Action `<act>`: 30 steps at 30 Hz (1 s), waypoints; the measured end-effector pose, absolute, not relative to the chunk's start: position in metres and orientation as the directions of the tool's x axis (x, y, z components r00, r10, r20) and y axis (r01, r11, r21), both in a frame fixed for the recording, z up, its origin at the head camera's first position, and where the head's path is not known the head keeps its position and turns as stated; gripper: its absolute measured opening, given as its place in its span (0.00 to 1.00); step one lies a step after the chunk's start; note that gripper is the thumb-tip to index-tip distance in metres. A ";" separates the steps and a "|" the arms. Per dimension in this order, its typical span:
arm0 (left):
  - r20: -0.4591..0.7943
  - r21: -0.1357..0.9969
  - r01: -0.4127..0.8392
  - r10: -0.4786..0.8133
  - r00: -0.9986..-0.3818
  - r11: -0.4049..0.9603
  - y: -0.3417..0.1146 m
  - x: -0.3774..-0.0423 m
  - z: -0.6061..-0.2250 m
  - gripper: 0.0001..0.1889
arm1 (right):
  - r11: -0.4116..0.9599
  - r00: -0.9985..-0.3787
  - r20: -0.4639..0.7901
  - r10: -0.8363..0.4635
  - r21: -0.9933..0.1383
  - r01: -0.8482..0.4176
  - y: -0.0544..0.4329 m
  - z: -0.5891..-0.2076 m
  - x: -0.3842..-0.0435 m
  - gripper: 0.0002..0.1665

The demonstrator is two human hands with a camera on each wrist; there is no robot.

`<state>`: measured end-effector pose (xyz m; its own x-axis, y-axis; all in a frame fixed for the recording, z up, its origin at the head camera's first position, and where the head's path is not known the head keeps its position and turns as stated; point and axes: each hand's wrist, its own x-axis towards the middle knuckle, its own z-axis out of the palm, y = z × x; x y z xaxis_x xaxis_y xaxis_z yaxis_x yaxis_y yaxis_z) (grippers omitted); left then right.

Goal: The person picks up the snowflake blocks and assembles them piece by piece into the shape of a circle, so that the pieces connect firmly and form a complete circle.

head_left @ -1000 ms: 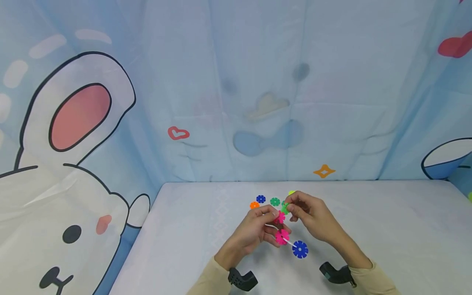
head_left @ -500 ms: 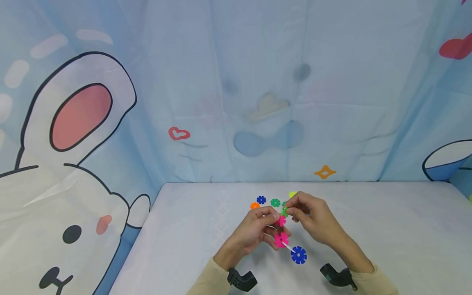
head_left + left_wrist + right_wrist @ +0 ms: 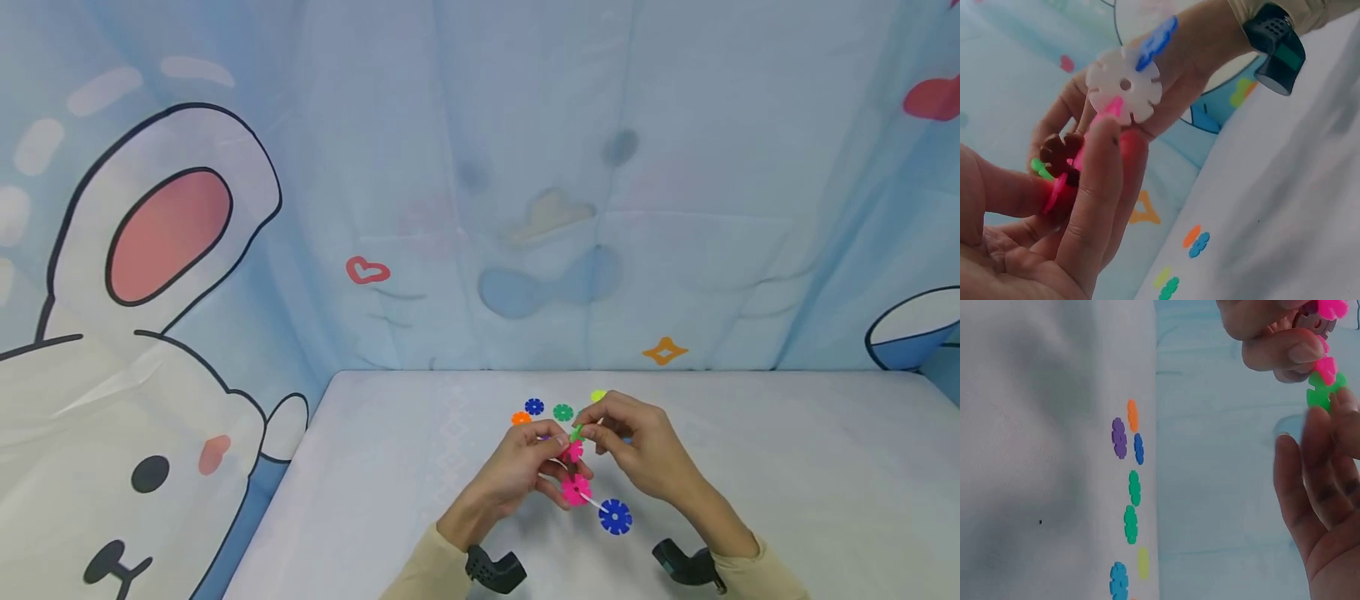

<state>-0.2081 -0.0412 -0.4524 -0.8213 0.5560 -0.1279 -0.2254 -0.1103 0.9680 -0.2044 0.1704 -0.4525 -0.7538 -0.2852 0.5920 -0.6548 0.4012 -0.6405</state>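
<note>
My left hand [image 3: 513, 468] pinches a chain of slotted plastic snowflake discs held above the table. From the near end, the chain runs through a blue disc [image 3: 615, 517], a white disc [image 3: 1135, 94], a pink disc [image 3: 576, 490], a brown disc [image 3: 1059, 150] and a second pink disc [image 3: 1326, 370]. Thumb and index finger of my right hand [image 3: 641, 446] pinch a green disc [image 3: 1318, 395] at the far end, its edge meeting the pink one's. Fingers partly cover the brown disc and the pink disc beside the green one.
Loose discs lie beyond the hands: orange [image 3: 1132, 415], purple [image 3: 1119, 439], dark blue [image 3: 534, 406], several greens such as this green disc [image 3: 563, 412], yellow [image 3: 598, 396] and light blue [image 3: 1119, 582]. A printed curtain [image 3: 450, 167] hangs behind the white table [image 3: 382, 467].
The green disc has come down closer against the pink disc, with more of it covered by my fingers. Both hands otherwise stay nearly in place; the chain's near end swings slightly.
</note>
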 end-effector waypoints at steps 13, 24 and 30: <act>-0.092 0.986 -0.141 0.421 -0.902 -0.088 -0.049 -0.218 -0.456 0.07 | 0.792 -0.942 0.287 -0.176 -0.527 -0.309 0.204 -0.488 -0.225 0.24; -0.124 0.983 -0.170 0.431 -0.894 -0.071 -0.048 -0.218 -0.462 0.06 | 0.830 -0.977 0.106 -0.183 -0.517 -0.212 0.210 -0.508 -0.232 0.15; -0.124 0.976 -0.188 0.442 -0.889 -0.106 -0.047 -0.217 -0.460 0.04 | 0.815 -0.987 0.025 -0.157 -0.561 -0.144 0.217 -0.504 -0.233 0.15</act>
